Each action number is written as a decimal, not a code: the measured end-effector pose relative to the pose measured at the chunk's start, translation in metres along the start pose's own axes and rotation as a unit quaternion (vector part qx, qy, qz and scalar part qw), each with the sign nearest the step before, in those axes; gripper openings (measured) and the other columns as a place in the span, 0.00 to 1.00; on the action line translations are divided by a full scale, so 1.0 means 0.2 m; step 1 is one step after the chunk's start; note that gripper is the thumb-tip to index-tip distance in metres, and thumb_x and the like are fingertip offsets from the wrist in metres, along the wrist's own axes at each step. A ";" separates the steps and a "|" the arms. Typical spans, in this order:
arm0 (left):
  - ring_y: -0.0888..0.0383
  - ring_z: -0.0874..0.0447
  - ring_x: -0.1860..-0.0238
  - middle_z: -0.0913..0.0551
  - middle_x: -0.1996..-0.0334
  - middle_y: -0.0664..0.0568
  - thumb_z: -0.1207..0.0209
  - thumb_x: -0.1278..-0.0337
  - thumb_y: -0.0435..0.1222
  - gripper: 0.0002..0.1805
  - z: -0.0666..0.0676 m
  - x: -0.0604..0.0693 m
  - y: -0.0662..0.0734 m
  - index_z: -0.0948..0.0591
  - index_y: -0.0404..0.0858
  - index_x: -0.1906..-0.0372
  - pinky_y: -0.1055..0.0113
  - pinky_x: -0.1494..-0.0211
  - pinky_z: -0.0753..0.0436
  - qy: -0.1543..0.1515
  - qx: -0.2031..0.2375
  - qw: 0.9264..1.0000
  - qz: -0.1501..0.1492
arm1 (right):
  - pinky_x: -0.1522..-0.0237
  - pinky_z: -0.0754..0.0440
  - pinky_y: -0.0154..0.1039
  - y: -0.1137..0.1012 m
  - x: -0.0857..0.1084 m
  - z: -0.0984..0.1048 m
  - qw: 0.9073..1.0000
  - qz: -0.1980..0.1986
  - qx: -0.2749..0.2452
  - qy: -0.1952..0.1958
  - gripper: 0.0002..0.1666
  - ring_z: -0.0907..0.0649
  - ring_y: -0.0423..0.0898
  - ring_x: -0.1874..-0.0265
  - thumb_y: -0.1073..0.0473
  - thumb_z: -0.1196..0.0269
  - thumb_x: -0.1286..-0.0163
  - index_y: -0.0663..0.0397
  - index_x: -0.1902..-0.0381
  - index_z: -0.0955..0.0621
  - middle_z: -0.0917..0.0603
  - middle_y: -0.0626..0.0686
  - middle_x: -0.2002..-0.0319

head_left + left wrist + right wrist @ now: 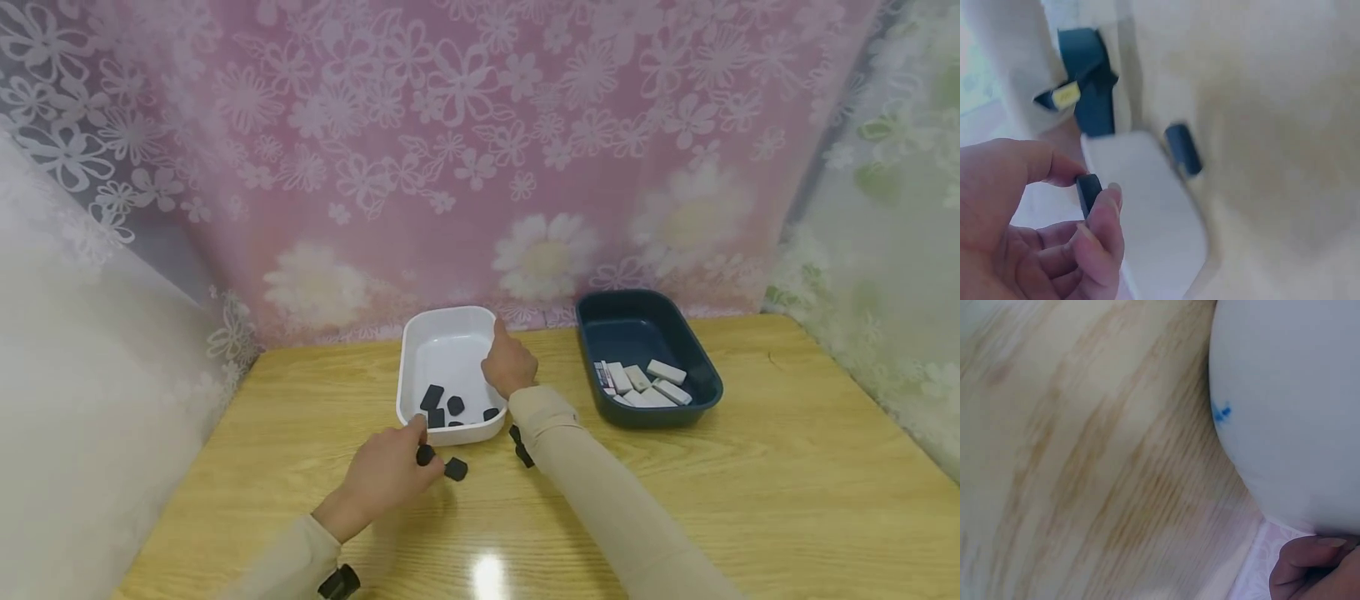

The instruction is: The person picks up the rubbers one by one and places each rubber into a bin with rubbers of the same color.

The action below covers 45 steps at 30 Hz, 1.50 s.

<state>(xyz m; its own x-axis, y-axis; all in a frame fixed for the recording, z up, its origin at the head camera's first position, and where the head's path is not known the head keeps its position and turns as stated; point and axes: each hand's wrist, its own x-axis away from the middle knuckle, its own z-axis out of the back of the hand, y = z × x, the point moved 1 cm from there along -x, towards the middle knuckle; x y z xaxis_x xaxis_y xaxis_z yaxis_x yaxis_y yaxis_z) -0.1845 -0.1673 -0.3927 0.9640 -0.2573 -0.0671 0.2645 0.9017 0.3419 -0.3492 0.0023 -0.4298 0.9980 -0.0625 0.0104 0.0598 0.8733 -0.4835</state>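
Observation:
Between thumb and fingertips my left hand (386, 471) pinches a small black block (1089, 192), just in front of the white tub's near edge. Another black block (456, 469) lies on the table close by and also shows in the left wrist view. Several black blocks (432, 397) rest inside the white tub (405, 367), toward its near end. At that tub's right side, my right hand (512, 360) holds the rim. In the right wrist view, curled fingers (1300, 559) appear at the white wall's end; the rest of that hand is cut off.
A dark blue tub (708, 387) stands to the right, with several white blocks (666, 372) in its near half. Both tubs sit on a wooden table (315, 417) before a pink flowered curtain (450, 150). A dark strap (1094, 112) is around my right wrist.

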 end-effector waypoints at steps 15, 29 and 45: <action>0.54 0.32 0.88 0.31 0.86 0.52 0.44 0.39 0.40 0.11 0.06 -0.30 0.01 0.32 0.38 0.63 0.62 0.86 0.35 0.045 -0.059 0.996 -0.041 | 0.67 0.21 0.53 0.01 -0.01 -0.02 1.000 0.010 -0.003 0.023 0.43 0.17 0.54 0.69 0.61 0.39 0.39 0.50 0.27 0.42 0.16 0.60 0.60; 0.51 0.23 0.80 0.24 0.77 0.48 0.44 0.34 0.38 0.11 -0.15 -0.53 0.02 0.33 0.37 0.57 0.56 0.78 0.26 -0.044 -0.050 0.997 -0.040 | 0.70 0.21 0.50 0.00 -0.01 -0.02 1.000 -0.001 0.015 0.012 0.45 0.17 0.51 0.73 0.60 0.39 0.38 0.49 0.26 0.44 0.15 0.59 0.60; 0.51 0.19 0.69 0.20 0.70 0.47 0.43 0.35 0.37 0.10 -0.23 -0.63 0.03 0.30 0.37 0.56 0.55 0.66 0.22 -0.102 -0.049 0.993 -0.040 | 0.71 0.22 0.49 0.00 -0.01 -0.01 1.000 -0.009 0.024 0.010 0.45 0.19 0.50 0.76 0.58 0.38 0.39 0.48 0.26 0.44 0.16 0.59 0.61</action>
<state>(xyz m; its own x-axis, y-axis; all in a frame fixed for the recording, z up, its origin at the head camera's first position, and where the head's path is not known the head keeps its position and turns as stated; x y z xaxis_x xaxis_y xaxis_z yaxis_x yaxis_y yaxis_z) -0.3021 -0.1133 -0.4260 0.9169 -0.3853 0.1039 0.3509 0.9024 0.2503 -0.3514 0.0010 -0.4315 0.9962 -0.0873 0.0002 0.0785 0.8946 -0.4399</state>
